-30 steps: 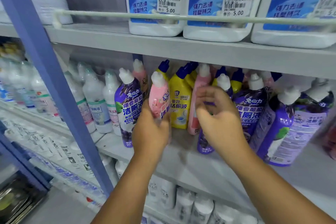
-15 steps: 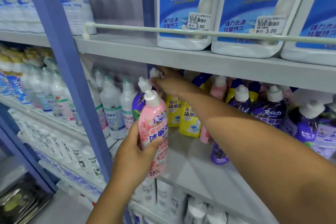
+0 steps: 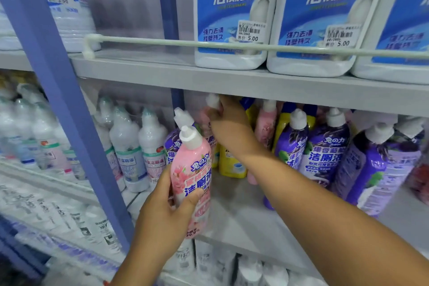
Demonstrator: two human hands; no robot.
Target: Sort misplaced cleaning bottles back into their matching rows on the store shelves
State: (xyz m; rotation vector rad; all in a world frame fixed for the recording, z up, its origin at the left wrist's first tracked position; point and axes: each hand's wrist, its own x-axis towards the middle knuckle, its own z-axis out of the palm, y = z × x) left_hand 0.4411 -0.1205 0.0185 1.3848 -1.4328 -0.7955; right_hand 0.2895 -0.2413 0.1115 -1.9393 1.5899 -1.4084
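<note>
While both arms reach in, sizes run down:
Middle shelf [image 3: 243, 216]: carries purple, yellow and pink bottles.
Left hand [image 3: 162, 213]: fingers and thumb wrapped round pink bottle [image 3: 193, 176], upright before shelf edge.
Right hand [image 3: 228, 123]: fingers clamped on rear pink bottle [image 3: 212, 102], far back under upper shelf.

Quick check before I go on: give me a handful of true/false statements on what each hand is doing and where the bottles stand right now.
1. The left hand holds a pink bottle. True.
2. The right hand hangs idle below the shelf. False: it reaches to the back of the shelf and grips a second pink bottle near its white cap.
3. The held pink bottle stands on the shelf. False: it is held in front of the shelf, tilted.
4. Purple bottles stand to the right of the right arm. True.
5. The jugs on the upper shelf are yellow. False: white with blue labels.
</note>
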